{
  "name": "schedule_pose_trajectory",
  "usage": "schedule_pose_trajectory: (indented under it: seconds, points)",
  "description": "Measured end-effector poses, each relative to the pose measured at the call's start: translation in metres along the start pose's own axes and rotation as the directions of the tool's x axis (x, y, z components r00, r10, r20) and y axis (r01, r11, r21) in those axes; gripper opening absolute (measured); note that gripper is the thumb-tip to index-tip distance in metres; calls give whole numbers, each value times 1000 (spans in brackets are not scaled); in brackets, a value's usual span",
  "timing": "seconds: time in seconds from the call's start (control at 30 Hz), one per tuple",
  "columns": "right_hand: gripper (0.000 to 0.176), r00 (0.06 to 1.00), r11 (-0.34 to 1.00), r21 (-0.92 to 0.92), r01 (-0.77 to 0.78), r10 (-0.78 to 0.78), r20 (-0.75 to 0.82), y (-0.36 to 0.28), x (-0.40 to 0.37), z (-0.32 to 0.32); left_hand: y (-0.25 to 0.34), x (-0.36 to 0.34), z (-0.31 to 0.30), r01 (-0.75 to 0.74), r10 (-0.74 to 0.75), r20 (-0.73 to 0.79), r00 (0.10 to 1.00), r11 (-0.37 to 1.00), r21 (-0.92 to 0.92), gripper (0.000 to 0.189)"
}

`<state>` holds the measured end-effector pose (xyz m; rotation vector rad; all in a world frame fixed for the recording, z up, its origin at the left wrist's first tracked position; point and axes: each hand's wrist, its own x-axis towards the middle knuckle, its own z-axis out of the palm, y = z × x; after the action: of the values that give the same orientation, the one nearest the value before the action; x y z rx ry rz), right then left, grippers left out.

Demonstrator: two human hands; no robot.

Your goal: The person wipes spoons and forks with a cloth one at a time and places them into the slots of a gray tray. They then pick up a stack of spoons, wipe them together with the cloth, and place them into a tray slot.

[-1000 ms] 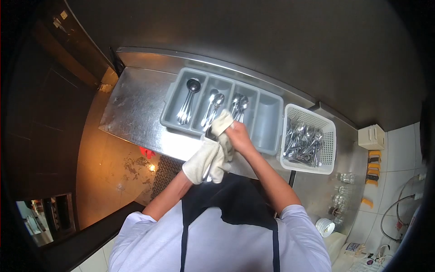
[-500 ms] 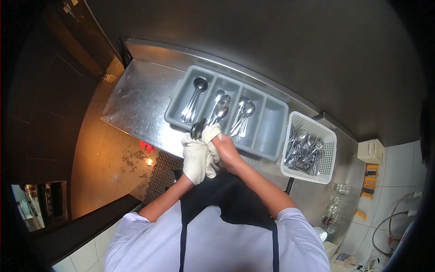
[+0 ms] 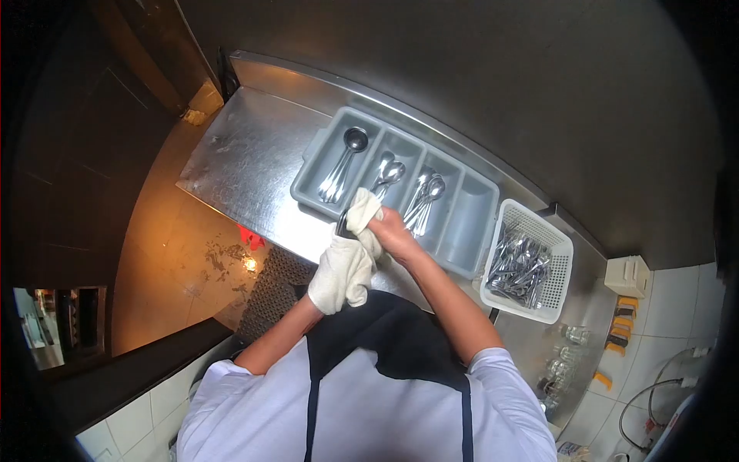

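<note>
In the head view, both hands meet over the front edge of the steel counter (image 3: 239, 162). The left hand (image 3: 339, 276) is closed inside a white cloth (image 3: 362, 212), so fabric rather than skin meets the dark piece of cutlery (image 3: 341, 225) poking out at its 12 o'clock. The right hand (image 3: 394, 235) clamps the cloth's upper end around that piece. The grey cutlery tray (image 3: 473, 219) lies at 1 o'clock and the white basket (image 3: 560, 254) of loose cutlery at 3 o'clock, both near.
</note>
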<state>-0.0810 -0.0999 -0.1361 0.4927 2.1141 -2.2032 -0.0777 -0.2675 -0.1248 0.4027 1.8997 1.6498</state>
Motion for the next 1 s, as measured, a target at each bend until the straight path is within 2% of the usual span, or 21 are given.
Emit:
schedule_pose_trajectory:
  seconds: [0.07,0.1,0.13,0.17,0.2,0.23,0.27,0.33,0.4,0.43,0.5,0.53,0.6,0.67,0.7,0.8,0.83,0.87,0.93,0.97,1.0]
  points:
    - [33,985,999,42,-16,23,-171,13,11,-14,-11,-1,-7,-41,49,18,999,952,-303,25]
    - [35,966,998,63,-21,36,-257,19,16,-22,-35,7,-6,-287,286,-17,958,957,-38,26]
    - [34,954,991,130,-8,46,-297,22,19,-27,-56,13,-6,-498,508,17,861,837,227,28]
    - [34,940,981,195,8,59,-336,25,20,-31,-73,17,-6,-275,284,29,958,945,-176,27]
    - [34,925,966,258,26,74,-373,22,20,-32,-71,17,-6,18,64,135,989,844,-535,25]
    - [36,890,918,395,46,142,-434,13,12,-20,-69,16,-5,161,-62,179,982,774,-613,25]
    - [36,903,911,412,32,151,-403,25,5,-16,-67,15,-3,288,-187,220,957,673,-682,24]
    - [37,927,896,445,-1,168,-335,55,-11,-11,12,-1,2,267,-304,-9,953,851,-452,24]
    - [37,942,949,292,-116,198,-272,50,-36,12,4,5,8,315,-325,51,944,849,-425,26]
    - [37,936,889,429,-163,276,-217,41,-42,16,-3,8,11,339,-335,82,939,848,-408,27]
    - [35,940,874,452,-178,287,-187,40,-38,-2,-22,17,14,-67,79,100,992,991,-118,31]
    - [34,942,867,462,-186,291,-169,39,-33,-14,-22,18,13,-286,279,153,948,958,22,33]
    - [31,919,790,594,-156,336,-205,37,-23,-38,-5,14,9,84,26,299,954,933,-349,36]
    - [32,941,688,721,-84,294,-170,37,-18,-60,18,12,6,467,-143,515,845,665,-583,39]
    - [32,938,684,723,-100,306,-160,38,-19,-62,7,16,6,489,-179,513,840,657,-573,39]
    - [36,965,972,219,-90,139,-221,37,-39,-37,-21,23,11,581,-275,538,797,594,-557,38]
    - [38,975,995,-98,-11,-11,-223,28,-43,-23,-12,19,11,621,-299,562,772,548,-561,36]
    - [34,979,999,-23,-27,22,-204,53,-36,-16,-20,20,14,531,-244,510,825,644,-551,32]
    - [31,974,978,-202,-57,10,-227,22,-42,-14,-36,21,19,327,-129,392,911,804,-496,24]
    - [31,960,979,-187,-85,30,-279,22,-38,-21,-44,19,15,-46,112,297,948,975,-218,22]
    - [31,943,979,-170,-113,51,-330,25,-33,-31,-42,19,15,-123,121,211,970,992,-4,19]
